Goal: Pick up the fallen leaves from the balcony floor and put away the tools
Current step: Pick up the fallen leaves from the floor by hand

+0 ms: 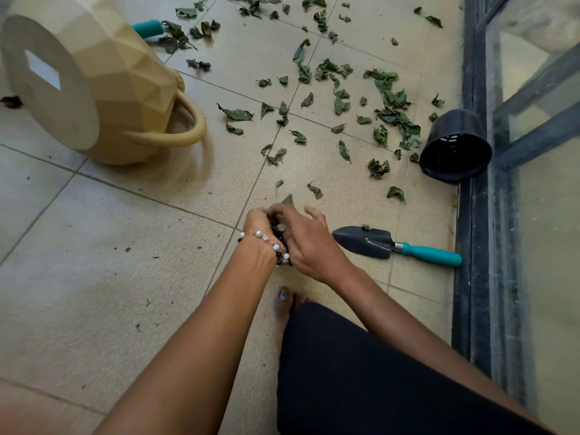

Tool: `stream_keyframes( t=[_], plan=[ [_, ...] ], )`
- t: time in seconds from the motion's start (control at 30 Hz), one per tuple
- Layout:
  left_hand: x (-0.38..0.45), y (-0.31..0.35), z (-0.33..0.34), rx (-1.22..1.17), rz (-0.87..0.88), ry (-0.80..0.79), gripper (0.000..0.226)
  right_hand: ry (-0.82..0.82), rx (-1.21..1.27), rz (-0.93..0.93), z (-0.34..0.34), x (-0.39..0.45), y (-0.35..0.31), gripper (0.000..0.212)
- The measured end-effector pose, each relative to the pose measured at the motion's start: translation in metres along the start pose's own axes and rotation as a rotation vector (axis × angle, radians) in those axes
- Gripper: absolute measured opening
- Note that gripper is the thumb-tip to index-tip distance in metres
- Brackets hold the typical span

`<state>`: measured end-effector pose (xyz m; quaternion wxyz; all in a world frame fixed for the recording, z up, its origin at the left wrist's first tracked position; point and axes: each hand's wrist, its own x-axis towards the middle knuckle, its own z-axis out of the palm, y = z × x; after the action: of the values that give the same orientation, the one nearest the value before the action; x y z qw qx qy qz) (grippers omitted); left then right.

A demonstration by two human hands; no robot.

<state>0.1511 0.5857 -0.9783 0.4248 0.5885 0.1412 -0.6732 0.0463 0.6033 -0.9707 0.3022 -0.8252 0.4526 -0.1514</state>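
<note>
**Hands gathering leaves low on the tiled floor**

A dark-clothed knee (361, 372) fills the near edge, with bare toes (284, 301) on the floor (94, 277) just beyond it. Both forearms reach forward and meet over a tile joint. The left hand (259, 226), wearing a beaded bracelet (266, 241), is cupped with its fingers curled around a small bunch of leaves. The right hand (306, 240) lies against it from the right, fingers bent over the same bunch, pressing it into the left palm.

Just right of the hands lies a trowel (392, 244), flat on the floor. Its long axis runs left to right, slightly tilted: the dark blade points left toward the hands, the teal handle points right and nearly reaches the door track (470, 262).

Loose leaves (339, 98) are scattered across the tiles beyond the hands, thickest toward the far right, thinner toward the far left. A black pot (455, 146) lies tipped on its side against the door track, its mouth facing the camera. At the far left a beige watering can (94, 80) lies on its side, base toward the camera. Beyond it a second teal handle (147, 27) shows among leaves.
</note>
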Motion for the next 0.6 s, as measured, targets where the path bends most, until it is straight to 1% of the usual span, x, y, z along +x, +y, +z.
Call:
stream_keyframes(
  t=[0.03, 0.07, 0.13, 0.2, 0.27, 0.3, 0.37, 0.4, 0.43, 0.47, 0.5, 0.53, 0.57, 0.6],
  plan=[
    [-0.002, 0.002, -0.002, -0.018, -0.013, 0.009, 0.035, -0.043, 0.010, -0.015, -0.001, -0.002, -0.002, 0.044],
    [-0.006, 0.004, -0.002, -0.023, -0.007, 0.010, 0.040, -0.047, 0.035, -0.027, -0.001, -0.002, -0.004, 0.043],
    [-0.012, 0.008, 0.001, -0.005, 0.011, -0.006, 0.042, 0.028, 0.107, -0.024, -0.002, 0.000, -0.007, 0.037],
    [-0.012, 0.010, 0.001, 0.037, 0.049, 0.022, 0.036, 0.108, 0.168, 0.026, -0.003, 0.005, -0.004, 0.030],
    [-0.010, 0.014, -0.001, 0.088, 0.090, 0.089, 0.034, 0.171, 0.108, 0.052, -0.001, 0.011, 0.000, 0.022],
    [-0.006, 0.017, -0.003, 0.109, 0.113, 0.132, 0.038, 0.173, 0.059, 0.060, -0.001, 0.014, 0.000, 0.018],
    [0.001, 0.022, -0.007, 0.154, 0.159, 0.169, 0.045, 0.071, 0.016, 0.092, -0.003, 0.022, 0.002, 0.014],
    [0.004, 0.024, -0.007, 0.173, 0.184, 0.168, 0.042, -0.010, 0.070, 0.117, -0.005, 0.025, 0.004, 0.013],
    [0.007, 0.025, -0.007, 0.187, 0.207, 0.162, 0.036, -0.069, 0.194, 0.154, -0.009, 0.029, 0.006, 0.011],
    [0.008, 0.026, -0.005, 0.209, 0.220, 0.165, 0.030, -0.058, 0.353, 0.213, -0.014, 0.032, 0.009, 0.010],
    [0.010, 0.027, -0.004, 0.232, 0.231, 0.172, 0.027, 0.032, 0.486, 0.279, -0.018, 0.034, 0.013, 0.010],
    [0.010, 0.028, -0.003, 0.240, 0.239, 0.176, 0.026, 0.161, 0.522, 0.352, -0.021, 0.036, 0.022, 0.011],
    [0.011, 0.028, -0.002, 0.240, 0.243, 0.169, 0.026, 0.273, 0.406, 0.404, -0.023, 0.038, 0.033, 0.016],
    [0.012, 0.029, -0.003, 0.230, 0.245, 0.165, 0.028, 0.285, 0.208, 0.445, -0.024, 0.038, 0.046, 0.028]
  ],
)
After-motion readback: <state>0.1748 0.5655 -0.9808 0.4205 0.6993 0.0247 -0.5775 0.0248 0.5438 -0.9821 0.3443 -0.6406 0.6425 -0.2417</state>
